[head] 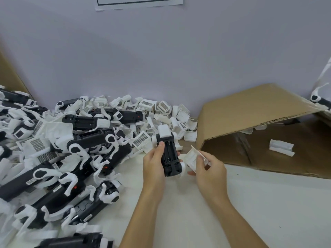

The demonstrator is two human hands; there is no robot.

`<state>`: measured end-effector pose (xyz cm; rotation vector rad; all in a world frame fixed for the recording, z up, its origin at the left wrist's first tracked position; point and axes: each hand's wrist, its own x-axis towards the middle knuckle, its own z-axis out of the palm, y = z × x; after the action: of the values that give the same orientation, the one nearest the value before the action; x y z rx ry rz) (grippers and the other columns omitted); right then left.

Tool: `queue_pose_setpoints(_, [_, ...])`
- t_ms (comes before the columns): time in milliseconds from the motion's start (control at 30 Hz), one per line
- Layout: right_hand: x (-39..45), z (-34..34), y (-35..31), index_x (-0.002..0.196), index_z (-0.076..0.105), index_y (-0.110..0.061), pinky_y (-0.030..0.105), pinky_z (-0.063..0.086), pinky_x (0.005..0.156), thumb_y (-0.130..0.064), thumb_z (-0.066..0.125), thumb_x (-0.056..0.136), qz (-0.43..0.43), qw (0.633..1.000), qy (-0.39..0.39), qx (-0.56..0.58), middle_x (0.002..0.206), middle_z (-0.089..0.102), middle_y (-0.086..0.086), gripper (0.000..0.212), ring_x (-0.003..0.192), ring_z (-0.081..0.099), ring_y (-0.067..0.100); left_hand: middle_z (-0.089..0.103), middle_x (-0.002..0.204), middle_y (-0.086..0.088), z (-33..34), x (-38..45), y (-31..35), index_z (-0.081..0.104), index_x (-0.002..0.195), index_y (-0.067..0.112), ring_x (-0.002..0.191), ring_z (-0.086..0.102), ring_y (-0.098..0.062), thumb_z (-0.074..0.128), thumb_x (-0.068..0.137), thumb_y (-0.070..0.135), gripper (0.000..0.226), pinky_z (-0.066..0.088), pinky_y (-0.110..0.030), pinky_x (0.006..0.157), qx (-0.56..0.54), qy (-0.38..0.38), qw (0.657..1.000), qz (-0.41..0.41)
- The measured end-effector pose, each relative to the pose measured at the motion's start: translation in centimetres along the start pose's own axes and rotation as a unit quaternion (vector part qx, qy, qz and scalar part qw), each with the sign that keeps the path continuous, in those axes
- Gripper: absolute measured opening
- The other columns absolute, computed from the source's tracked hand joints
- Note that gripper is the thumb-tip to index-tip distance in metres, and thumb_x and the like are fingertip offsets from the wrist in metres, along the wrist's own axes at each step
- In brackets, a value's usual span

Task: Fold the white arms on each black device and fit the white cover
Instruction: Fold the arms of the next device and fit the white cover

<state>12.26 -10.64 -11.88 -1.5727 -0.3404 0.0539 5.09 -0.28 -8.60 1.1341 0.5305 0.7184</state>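
Both bare forearms are reaching up from the bottom edge of the view and drawing closer together toward the hands. The left hand (154, 164) is lying with its back toward the camera, its thumb stretching upward along the near side of what it is gripping while the fingers are wrapping underneath, out of sight. The right hand (208, 170) is sitting just beside it, a little lower and to the right, wrist bending slightly inward, its thumb and fingers pinching a part from both sides. The two hands are staying apart, not touching.
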Motion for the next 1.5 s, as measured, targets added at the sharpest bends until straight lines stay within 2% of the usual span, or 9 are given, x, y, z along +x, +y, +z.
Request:
queue_pose_setpoints(133, [-0.1, -0.3, -0.3, 0.11, 0.074, -0.029, 0.023, 0.055, 0.077, -0.01, 0.051, 0.101, -0.025, 0.999, -0.003, 0.024, 0.102, 0.074, -0.015, 0.031, 0.092, 0.069, 0.001, 0.077, 0.086, -0.011, 0.2, 0.0, -0.4, 0.08, 0.082, 0.022, 0.077, 0.072, -0.03, 0.052, 0.101, 0.033, 0.036, 0.056, -0.034, 0.062, 0.009, -0.004, 1.0, 0.005])
queue_pose_setpoints(233, [-0.4, -0.4, -0.5, 0.117, 0.072, -0.024, 0.031, 0.056, 0.092, -0.006, 0.05, 0.099, -0.043, 0.997, -0.031, 0.05, 0.11, 0.073, -0.012, 0.033, 0.105, 0.067, 0.004, 0.077, 0.09, -0.01, 0.3, 0.1, -0.6, 0.08, 0.082, 0.029, 0.079, 0.073, -0.028, 0.052, 0.101, 0.036, 0.034, 0.057, -0.033, 0.059, 0.009, -0.001, 1.0, 0.006])
queue_pose_setpoints(400, [-0.8, -0.4, -0.6, 0.122, 0.068, -0.01, 0.04, 0.055, 0.092, -0.017, 0.049, 0.099, -0.047, 0.977, -0.126, 0.166, 0.118, 0.072, 0.003, 0.031, 0.114, 0.066, 0.021, 0.077, 0.094, -0.008, 0.1, 0.5, -1.2, 0.079, 0.09, 0.02, 0.092, 0.072, -0.029, 0.055, 0.099, 0.039, 0.032, 0.058, -0.043, 0.08, 0.026, 0.011, 0.999, 0.02])
queue_pose_setpoints(533, [-0.6, -0.1, -0.7, 0.118, 0.07, -0.016, 0.033, 0.055, 0.091, -0.005, 0.056, 0.098, -0.071, 0.991, -0.063, 0.094, 0.112, 0.074, -0.007, 0.027, 0.109, 0.067, 0.01, 0.077, 0.093, -0.003, 0.2, 0.5, -1.4, 0.077, 0.094, 0.018, 0.086, 0.072, -0.014, 0.057, 0.099, 0.036, 0.027, 0.057, -0.023, 0.066, 0.035, -0.005, 0.999, 0.039])
queue_pose_setpoints(733, [-1.0, 0.3, -0.8, 0.13, 0.059, -0.02, 0.025, 0.052, 0.094, -0.014, 0.065, 0.091, -0.189, 0.98, 0.033, 0.059, 0.123, 0.062, -0.004, 0.04, 0.118, 0.06, 0.014, 0.076, 0.107, 0.005, 0.7, 0.1, -1.7, 0.073, 0.11, 0.022, 0.104, 0.07, -0.012, 0.053, 0.102, 0.034, 0.025, 0.055, -0.019, 0.079, 0.04, -0.061, 0.996, 0.058])
queue_pose_setpoints(867, [-1.5, 0.8, -1.0, 0.127, 0.058, -0.016, 0.028, 0.05, 0.093, -0.019, 0.066, 0.087, -0.25, 0.968, 0.035, -0.002, 0.12, 0.06, -0.004, 0.041, 0.114, 0.06, 0.016, 0.073, 0.117, -0.003, 1.2, -0.2, -1.9, 0.071, 0.117, 0.024, 0.117, 0.065, -0.022, 0.05, 0.099, 0.044, 0.034, 0.047, -0.049, 0.106, 0.027, -0.095, 0.995, 0.029])
queue_pose_setpoints(1100, [-1.5, 0.9, -0.9, 0.12, 0.059, -0.018, 0.012, 0.045, 0.085, -0.016, 0.075, 0.084, -0.244, 0.969, -0.006, -0.027, 0.115, 0.057, -0.005, 0.039, 0.106, 0.06, 0.012, 0.074, 0.113, -0.007, 1.5, -0.4, -1.8, 0.071, 0.113, 0.024, 0.107, 0.07, -0.023, 0.06, 0.091, 0.044, 0.031, 0.057, -0.026, 0.079, 0.025, -0.135, 0.989, 0.051])
queue_pose_setpoints(1333, [-1.6, 0.7, -1.1, 0.116, 0.059, -0.018, 0.011, 0.045, 0.082, -0.014, 0.065, 0.083, -0.256, 0.965, -0.049, -0.016, 0.114, 0.058, -0.003, 0.033, 0.106, 0.06, 0.015, 0.076, 0.103, -0.004, 1.0, 0.0, -1.9, 0.073, 0.103, 0.027, 0.095, 0.073, -0.021, 0.061, 0.087, 0.04, 0.024, 0.058, -0.038, 0.08, 0.056, -0.119, 0.99, 0.057])
queue_pose_setpoints(1500, [-1.4, 0.6, -1.3, 0.105, 0.061, -0.023, 0.016, 0.05, 0.073, -0.029, 0.062, 0.087, -0.104, 0.989, -0.041, 0.095, 0.096, 0.066, -0.006, 0.019, 0.094, 0.064, 0.008, 0.076, 0.101, -0.008, 0.8, -0.2, -1.7, 0.076, 0.101, 0.025, 0.095, 0.072, -0.024, 0.06, 0.084, 0.043, 0.029, 0.057, -0.049, 0.088, 0.046, -0.107, 0.992, 0.04])
